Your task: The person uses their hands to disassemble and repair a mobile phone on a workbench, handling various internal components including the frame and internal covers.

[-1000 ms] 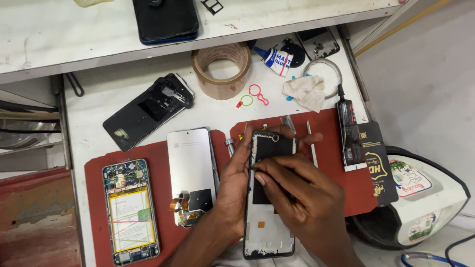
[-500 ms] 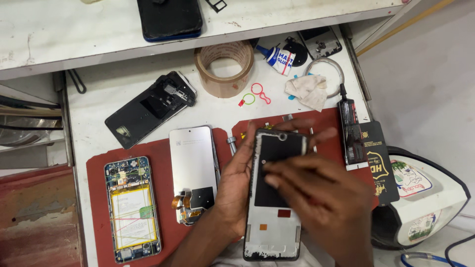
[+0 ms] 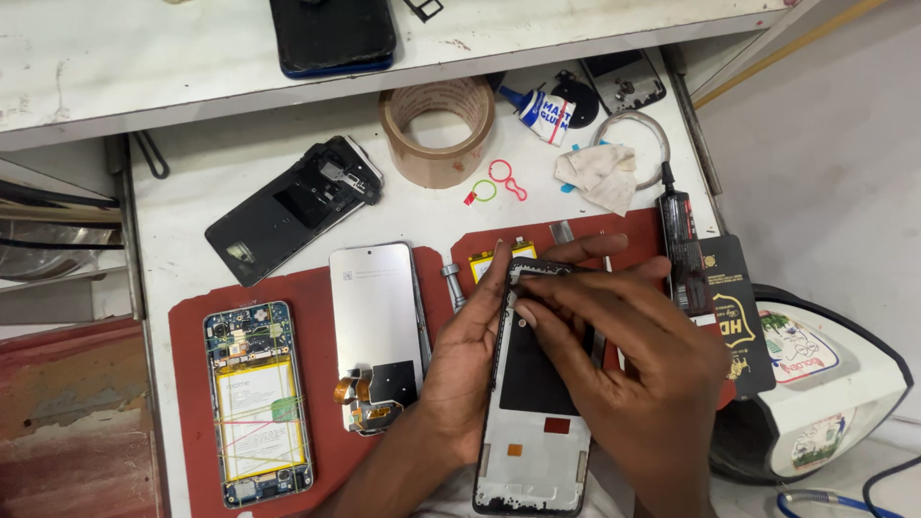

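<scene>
Black-and-white phone middle frame (image 3: 533,422), flat plastic-and-metal rectangle, sits low centre of view over the right dark-red rubber work mat (image 3: 499,251). Left hand (image 3: 467,369) grips its left long edge, fingers curled up along the rim. Right hand (image 3: 628,355) lies across the top half, fingertips (image 3: 530,312) pinched on something at the frame's top-left corner — what exactly, cannot tell.

Progress, as a judgement: teardown looks well advanced. The frame is bare — no board and no battery visible in it, just a matte black patch, small red and orange tabs, grimy white lower part. Whatever the fingers work at the top edge is not yet finished.

At 9 o'clock of the frame, just beside the left hand: detached display panel (image 3: 376,321), face down, smooth grey back, copper-coloured flex ribbon folded at its foot. Further at 9, on the left red mat (image 3: 187,403): open blue-rimmed phone (image 3: 256,401) with exposed battery and circuit board, thin coloured lines across it. At 11: black plastic back cover (image 3: 293,206), tilted, glossy. At 12: roll of brown packing tape (image 3: 438,129), then red and green plastic loops (image 3: 499,182). At 1: crumpled white cloth (image 3: 600,176), glue tube (image 3: 542,107). At 3: black adhesive tube (image 3: 679,247), black card package (image 3: 737,321), rounded white and black device (image 3: 825,384).
</scene>
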